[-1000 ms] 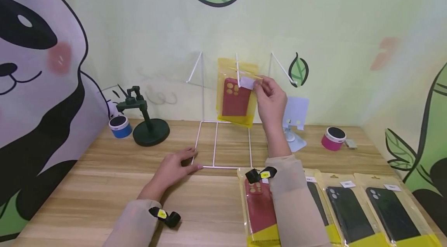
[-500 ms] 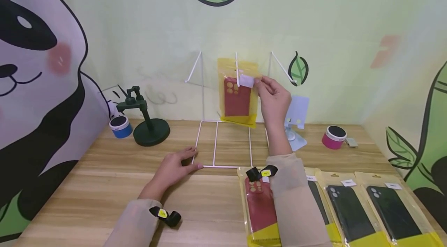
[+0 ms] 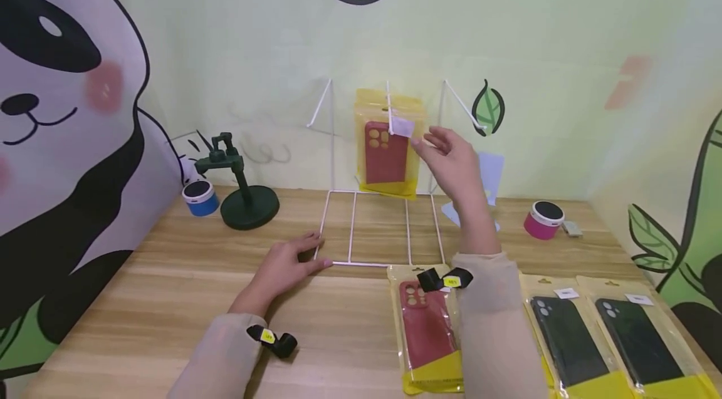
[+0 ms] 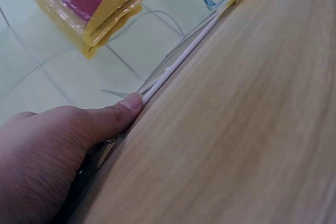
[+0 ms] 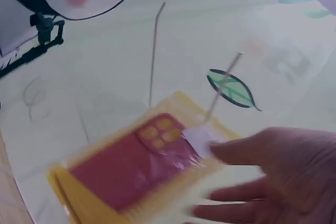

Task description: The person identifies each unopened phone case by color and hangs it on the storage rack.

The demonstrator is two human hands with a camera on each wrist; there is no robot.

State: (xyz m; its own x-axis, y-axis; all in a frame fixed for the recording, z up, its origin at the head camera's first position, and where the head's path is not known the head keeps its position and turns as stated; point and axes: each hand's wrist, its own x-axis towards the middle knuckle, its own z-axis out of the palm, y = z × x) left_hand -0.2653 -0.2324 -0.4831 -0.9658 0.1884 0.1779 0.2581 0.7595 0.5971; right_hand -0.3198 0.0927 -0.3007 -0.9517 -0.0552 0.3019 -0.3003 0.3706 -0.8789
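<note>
A white wire display rack (image 3: 361, 264) stands against the wall with three hooks sticking out. From its middle hook (image 3: 389, 108) hangs a yellow-edged clear pouch with a red phone case (image 3: 386, 164) inside and a white label (image 3: 403, 127). My right hand (image 3: 455, 164) is just right of the pouch, fingers loosely spread; in the right wrist view its thumb (image 5: 239, 150) overlaps the label's edge. My left hand (image 3: 284, 269) rests on the rack's front left base corner. Its thumb (image 4: 123, 109) lies straight along the front bar in the left wrist view; the other fingers are hidden there.
On the table lie another pouched red phone case (image 3: 425, 330) and pouched black phone cases (image 3: 570, 342), partly under the right sleeve. Around the rack are a dark green stand (image 3: 248, 206), a blue speaker (image 3: 200, 200), a pale blue phone stand (image 3: 492, 173) and a pink speaker (image 3: 544, 221).
My right hand has let go of the pouch's right edge and moved slightly right. The pouch now hangs straighter on the middle hook. My left hand stays at the rack's corner.
</note>
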